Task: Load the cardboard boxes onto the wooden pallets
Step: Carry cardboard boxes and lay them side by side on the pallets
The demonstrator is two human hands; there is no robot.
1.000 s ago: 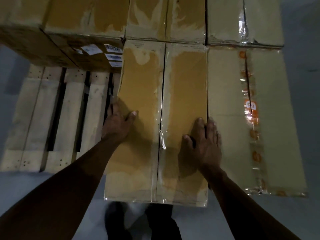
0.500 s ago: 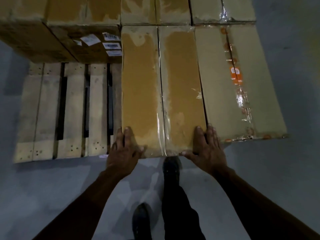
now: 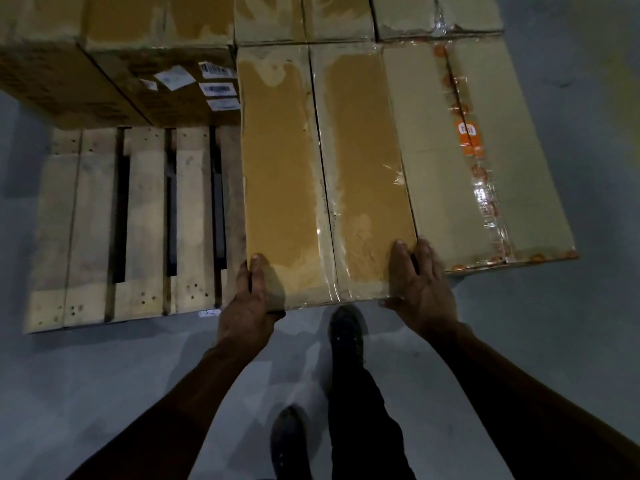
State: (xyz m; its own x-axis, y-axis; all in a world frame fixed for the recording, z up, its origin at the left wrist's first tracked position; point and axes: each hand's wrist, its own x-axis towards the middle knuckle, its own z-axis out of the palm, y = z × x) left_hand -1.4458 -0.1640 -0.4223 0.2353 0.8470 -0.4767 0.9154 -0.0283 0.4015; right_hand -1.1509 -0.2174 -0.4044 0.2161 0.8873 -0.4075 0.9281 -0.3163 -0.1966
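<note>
A long tan cardboard box sealed with clear tape [image 3: 325, 174] lies on the slatted wooden pallet [image 3: 104, 223], at twelve o'clock; left hand [image 3: 247, 306] and right hand [image 3: 420, 289] grip its near corners, fingers curled; seating it looks underway; next, probably letting go.

Six cardboard boxes were in view: center box [image 3: 325, 171], orange-taped box [image 3: 485, 150], labelled box [image 3: 166, 88], left rear box [image 3: 38, 64], two rear boxes [image 3: 301, 15] [image 3: 436, 12]. One wooden pallet [image 3: 93, 230]. Two hands: left [image 3: 247, 306], right [image 3: 420, 289]. Two shoes [image 3: 346, 330] [image 3: 287, 441]. Five labels [image 3: 218, 85].
</note>
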